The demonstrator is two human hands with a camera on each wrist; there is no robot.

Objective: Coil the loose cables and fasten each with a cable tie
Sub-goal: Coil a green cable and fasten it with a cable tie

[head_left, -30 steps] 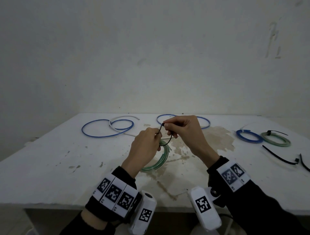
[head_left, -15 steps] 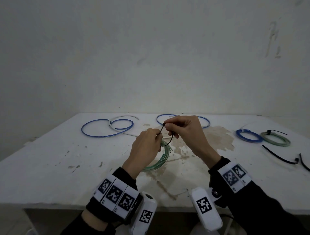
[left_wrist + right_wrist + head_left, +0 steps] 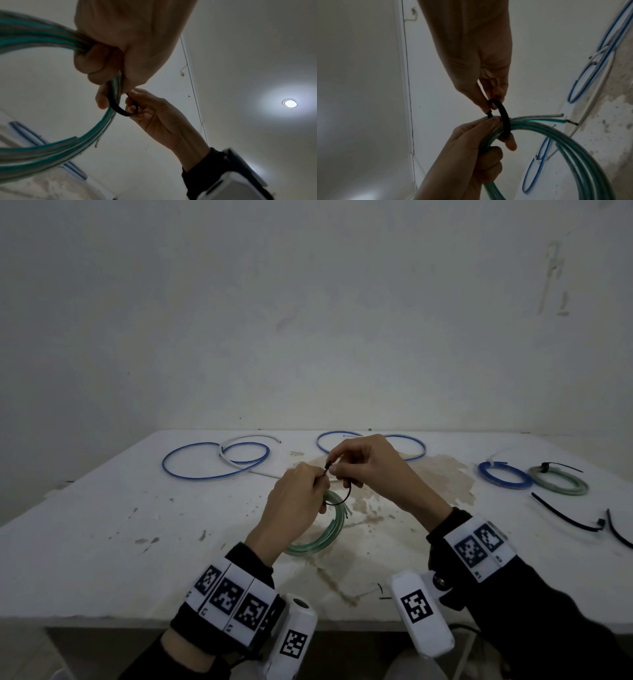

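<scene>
My left hand [image 3: 301, 501] grips a coil of green cable [image 3: 320, 537] above the middle of the white table [image 3: 102, 542]; the coil hangs down from the fist [image 3: 106, 65]. A black cable tie [image 3: 503, 119] is looped round the coil's strands. My right hand [image 3: 363, 463] pinches the tie near its head between thumb and fingertips [image 3: 489, 97], just above the left hand. In the left wrist view the tie's loop [image 3: 121, 108] runs from the green coil [image 3: 42, 148] to the right hand's fingers [image 3: 135, 102].
Loose blue cables [image 3: 212, 460] and a white cable [image 3: 246, 440] lie at the table's back left, another blue loop [image 3: 411, 446] behind my hands. At the right lie a coiled blue cable [image 3: 503, 477], a tied green coil [image 3: 558, 481] and spare black ties [image 3: 565, 515].
The tie's loop around the green coil has become a little smaller. Both hands stay almost where they were.
</scene>
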